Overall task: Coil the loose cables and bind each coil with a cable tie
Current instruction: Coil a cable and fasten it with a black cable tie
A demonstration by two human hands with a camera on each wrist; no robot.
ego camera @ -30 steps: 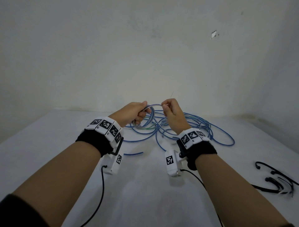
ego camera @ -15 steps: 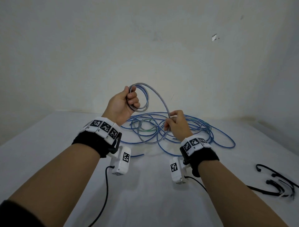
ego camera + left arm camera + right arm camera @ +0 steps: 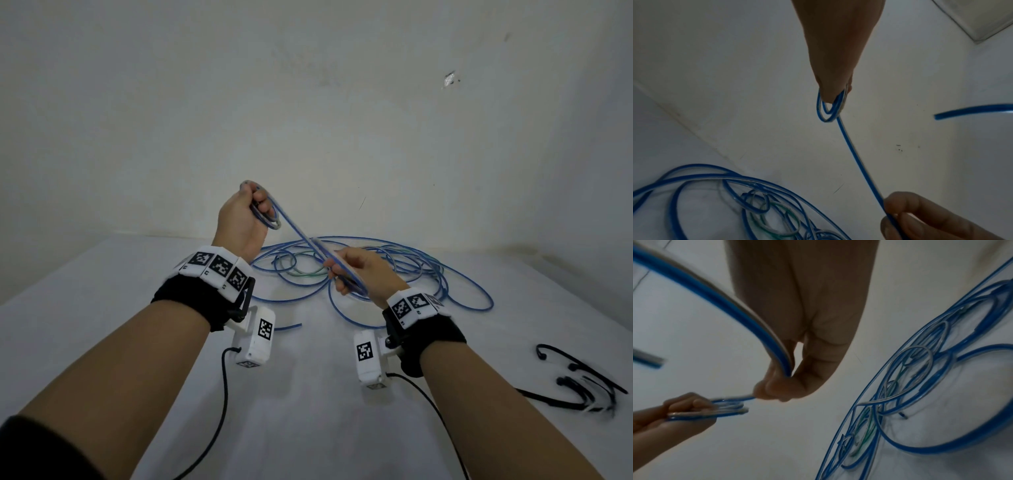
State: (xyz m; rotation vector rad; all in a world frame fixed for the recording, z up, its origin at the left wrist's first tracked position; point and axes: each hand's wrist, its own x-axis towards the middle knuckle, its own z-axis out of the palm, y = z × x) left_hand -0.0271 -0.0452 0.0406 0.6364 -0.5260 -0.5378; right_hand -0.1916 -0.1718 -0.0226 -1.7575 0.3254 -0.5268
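Observation:
My left hand (image 3: pixel 245 219) is raised above the table and grips a small coil of blue cable (image 3: pixel 265 214) (image 3: pixel 829 108). From that coil a taut stretch of the blue cable (image 3: pixel 301 240) (image 3: pixel 857 162) runs down to my right hand (image 3: pixel 356 274), which pinches it between thumb and fingers (image 3: pixel 777 386). Behind both hands a loose tangle of blue, grey and green cables (image 3: pixel 394 267) (image 3: pixel 920 386) lies on the white table (image 3: pixel 308 411). Black cable ties (image 3: pixel 582 383) lie at the right.
A loose blue cable end (image 3: pixel 287 326) lies on the table between my wrists. The white wall (image 3: pixel 308 102) stands close behind the tangle. Thin black leads hang from both wrist cameras down over the near table.
My hands, together at the tangle a second ago, have parted: the left lifted up with the small coil, the right slid down and toward me, pulling the cable straight between them.

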